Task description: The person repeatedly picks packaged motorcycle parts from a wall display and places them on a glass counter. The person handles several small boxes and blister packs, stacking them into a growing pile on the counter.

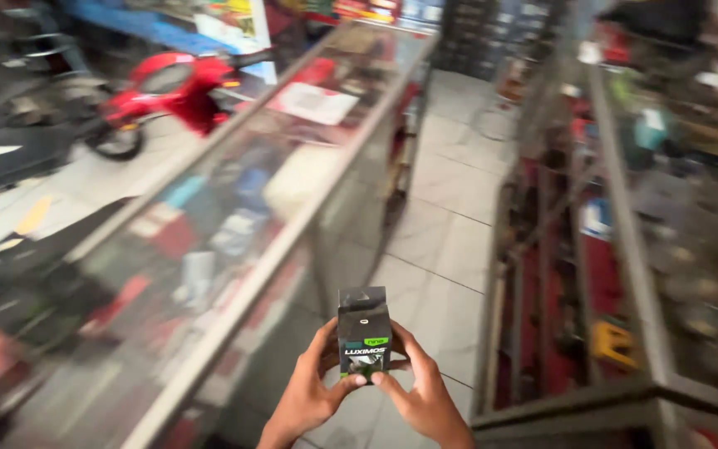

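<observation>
I hold a small dark box (pixel 364 329) with green markings upright in front of me, low in the head view. My left hand (pixel 309 391) grips its left side, thumb on the front face. My right hand (pixel 421 391) grips its right side, with its thumb meeting the left thumb at the box's lower front. Both hands hang over the tiled aisle floor (pixel 446 241) between two counters.
A long glass display counter (pixel 234 249) full of packaged goods runs along the left. Metal-framed shelving (pixel 617 249) with red trays stands on the right. A red scooter (pixel 168 87) is parked beyond the counter at the upper left. The view is motion-blurred.
</observation>
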### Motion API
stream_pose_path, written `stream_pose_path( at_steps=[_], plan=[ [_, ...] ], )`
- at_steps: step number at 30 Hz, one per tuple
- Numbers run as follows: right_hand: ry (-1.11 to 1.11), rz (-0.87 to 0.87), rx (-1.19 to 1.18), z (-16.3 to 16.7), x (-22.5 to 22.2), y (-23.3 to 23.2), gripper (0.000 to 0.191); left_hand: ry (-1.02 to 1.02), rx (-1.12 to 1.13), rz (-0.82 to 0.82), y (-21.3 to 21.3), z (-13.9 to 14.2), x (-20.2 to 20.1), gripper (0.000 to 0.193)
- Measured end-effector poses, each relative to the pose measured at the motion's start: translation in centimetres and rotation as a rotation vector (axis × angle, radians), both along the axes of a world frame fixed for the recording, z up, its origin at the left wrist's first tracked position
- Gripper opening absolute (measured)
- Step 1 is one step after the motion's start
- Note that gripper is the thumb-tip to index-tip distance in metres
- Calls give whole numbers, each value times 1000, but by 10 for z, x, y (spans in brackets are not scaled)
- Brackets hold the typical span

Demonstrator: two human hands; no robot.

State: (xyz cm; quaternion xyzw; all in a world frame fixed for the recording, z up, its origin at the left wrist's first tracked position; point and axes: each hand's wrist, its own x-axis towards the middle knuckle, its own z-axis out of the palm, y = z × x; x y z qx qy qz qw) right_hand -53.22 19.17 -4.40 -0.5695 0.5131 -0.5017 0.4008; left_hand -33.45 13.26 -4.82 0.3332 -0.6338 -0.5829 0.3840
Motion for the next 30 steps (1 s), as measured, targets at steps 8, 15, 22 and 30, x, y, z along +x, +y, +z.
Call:
stream_pose_path(
  at_steps=[8,15,22,30],
  plan=[
    [9,202,-62,-19,152,-48,73,-144,-158,353,11,-2,154,89],
    [35,461,-174,-24,243,-118,69,-234,-273,737,8,1,235,83],
    [238,553,-254,-34,290,-249,74,-436,-260,1048,-25,25,276,66],
    [240,888,-275,-43,370,-379,71,-585,-437,1426,-100,59,323,55]
  ],
)
